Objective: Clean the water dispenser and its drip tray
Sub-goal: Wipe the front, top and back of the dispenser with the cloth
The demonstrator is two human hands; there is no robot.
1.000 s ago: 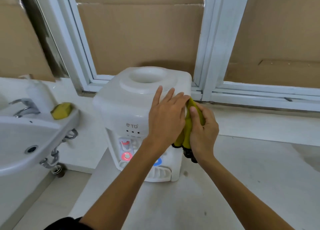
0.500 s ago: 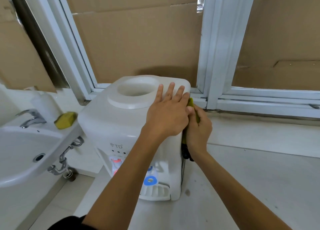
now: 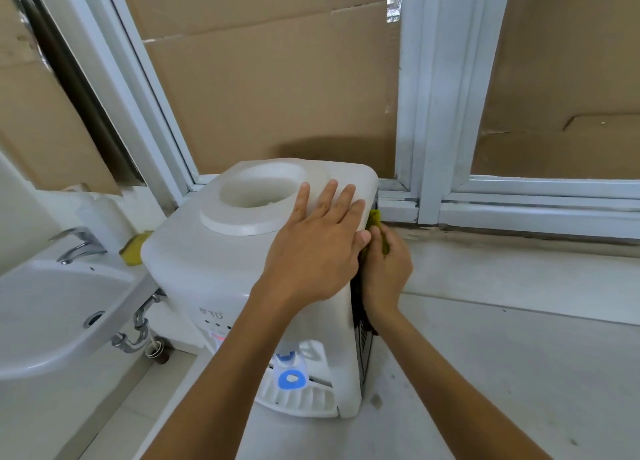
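Two hands at a white water dispenser (image 3: 214, 272) on a pale counter (image 3: 502, 338), centre of the frame.

The left hand (image 3: 315, 251) lies flat on the dispenser's top, fingers straight and spread; its forearm hides part of the front panel. The right hand (image 3: 386, 272) curls its fingers round one yellow-green cloth (image 3: 375, 222) against the right side. One drip tray (image 3: 298, 399) sits at the lower front beneath a blue tap (image 3: 291, 378). At the left edge: one sink (image 3: 52, 307), one faucet (image 3: 78, 245), one yellow sponge (image 3: 133, 250). Cardboard (image 3: 277, 89) covers the window behind.
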